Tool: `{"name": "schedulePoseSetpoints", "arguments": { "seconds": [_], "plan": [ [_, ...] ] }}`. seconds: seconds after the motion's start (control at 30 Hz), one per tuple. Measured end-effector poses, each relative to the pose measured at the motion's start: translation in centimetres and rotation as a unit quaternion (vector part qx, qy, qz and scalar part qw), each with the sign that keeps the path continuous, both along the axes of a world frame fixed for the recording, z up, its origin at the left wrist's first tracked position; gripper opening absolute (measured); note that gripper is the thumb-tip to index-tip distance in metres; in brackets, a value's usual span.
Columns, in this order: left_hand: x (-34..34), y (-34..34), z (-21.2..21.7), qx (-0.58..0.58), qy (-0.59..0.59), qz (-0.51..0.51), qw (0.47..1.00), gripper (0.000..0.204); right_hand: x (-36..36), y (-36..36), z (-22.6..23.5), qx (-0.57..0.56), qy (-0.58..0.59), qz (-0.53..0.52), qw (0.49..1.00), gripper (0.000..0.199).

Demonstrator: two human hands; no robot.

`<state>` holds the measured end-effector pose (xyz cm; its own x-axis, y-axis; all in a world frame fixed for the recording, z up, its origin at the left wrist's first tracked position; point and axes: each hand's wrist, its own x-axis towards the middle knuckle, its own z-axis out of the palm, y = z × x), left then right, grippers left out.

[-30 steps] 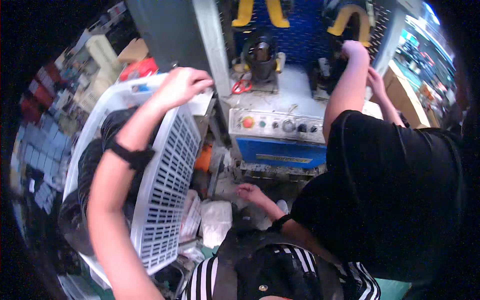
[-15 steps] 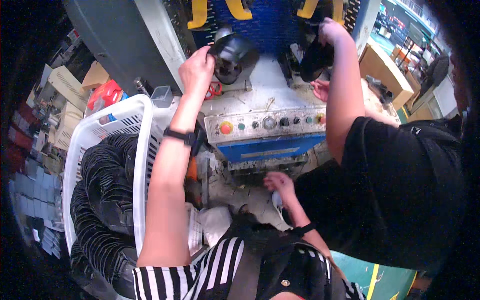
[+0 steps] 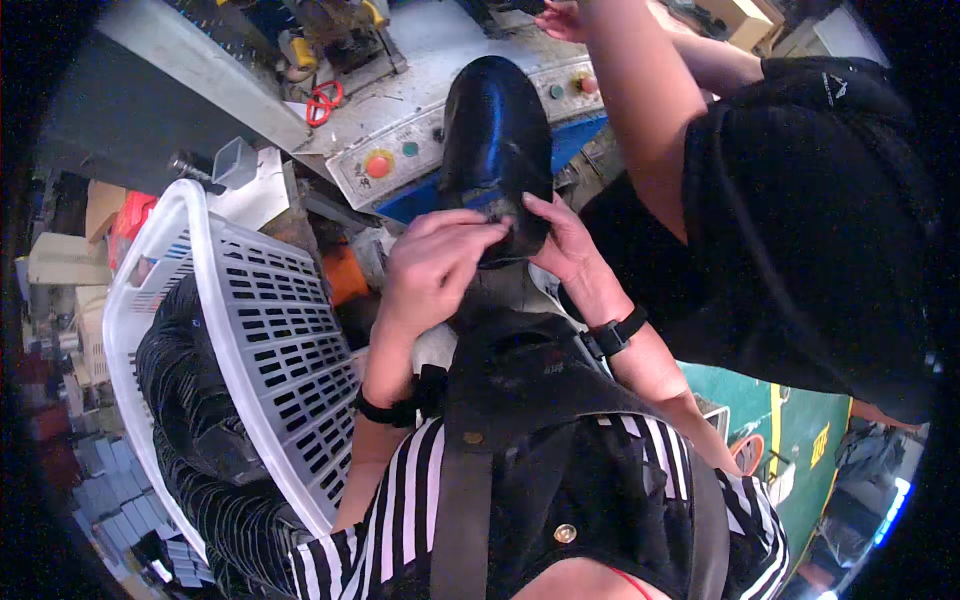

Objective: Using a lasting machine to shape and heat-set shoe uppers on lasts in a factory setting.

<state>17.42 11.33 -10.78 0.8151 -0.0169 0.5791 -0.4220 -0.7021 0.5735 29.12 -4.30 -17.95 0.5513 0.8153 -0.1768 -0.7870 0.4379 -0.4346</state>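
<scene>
A white basket point(image 3: 270, 330) is sitting at left, its dark contents hard to identify. The left hand point(image 3: 435, 265) and right hand point(image 3: 565, 245) are both gripping a glossy black shoe point(image 3: 497, 140) at centre, fingers closed over its lower end, hiding it. A co-worker's arm point(image 3: 640, 110) is running out of frame at top.

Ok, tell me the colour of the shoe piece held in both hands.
Glossy black; the shoe upper shows best in the head view, gripped at its lower edge by the left hand and right hand.

Cluttered workshop, green floor point(image 3: 800, 440)
</scene>
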Motion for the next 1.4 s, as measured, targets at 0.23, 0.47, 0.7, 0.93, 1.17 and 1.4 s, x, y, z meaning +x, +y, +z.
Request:
{"name": "schedulePoseSetpoints", "arguments": {
  "seconds": [0.23, 0.47, 0.7, 0.93, 1.17, 1.4],
  "plan": [
    [-1.1, 2.5, 2.1, -0.009, 0.078, -0.09, 0.993, 0.025, -1.3, -3.0, -2.9, 0.137, 0.109, -0.019, 0.984, 0.029],
    [-3.6, -2.6, 0.9, 0.048, 0.218, -0.123, 0.967, 0.03, -4.6, -4.7, -4.6, 0.095, 0.155, -0.043, 0.982, 0.025],
    [-5.6, -8.6, -0.6, -0.03, 0.386, -0.214, 0.897, 0.017, -10.0, -13.4, -4.6, -0.079, 0.174, 0.208, 0.959, 0.041],
    [-2.2, -30.1, -4.3, -0.158, 0.603, -0.343, 0.703, 0.017, -15.7, -41.9, -10.7, -0.371, -0.013, 0.22, 0.902, 0.064],
    [6.9, -52.9, -4.6, 0.059, 0.022, -0.383, 0.922, 0.014, -23.4, -59.1, -13.7, -0.304, 0.138, -0.341, 0.879, 0.04],
    [25.5, -61.5, -17.0, 0.281, 0.016, -0.221, 0.934, 0.013, -30.0, -58.3, -18.6, -0.29, 0.215, -0.401, 0.842, 0.033]
  ]
}}
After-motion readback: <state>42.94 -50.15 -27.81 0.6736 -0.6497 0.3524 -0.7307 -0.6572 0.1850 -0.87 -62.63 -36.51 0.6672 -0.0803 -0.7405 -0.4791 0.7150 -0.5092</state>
